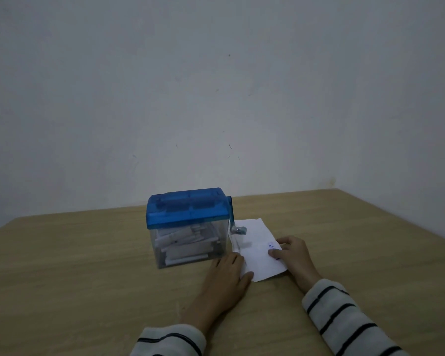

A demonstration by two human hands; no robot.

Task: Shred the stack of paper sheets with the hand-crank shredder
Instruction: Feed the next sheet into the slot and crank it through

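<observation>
While the hand-crank shredder (188,227) stands on the wooden table (75,265), a little left of the middle and not far from the pale wall (216,86), the stack of paper sheets (257,250) lies flat just to its right, touching or nearly touching its clear bin. That bin already holds white paper pieces under the blue lid, and the blue crank (233,217) hangs down on the shredder's right side, above the far corner of the sheets. The left hand (229,276) lies flat and relaxed, fingers straight, resting on the near left edge of the stack beside the bin. The right hand (293,255) rests on the right edge with fingers bent over the paper; whether it actually pinches the sheets I cannot tell. Both wrists wear striped sleeves (344,317).
</observation>
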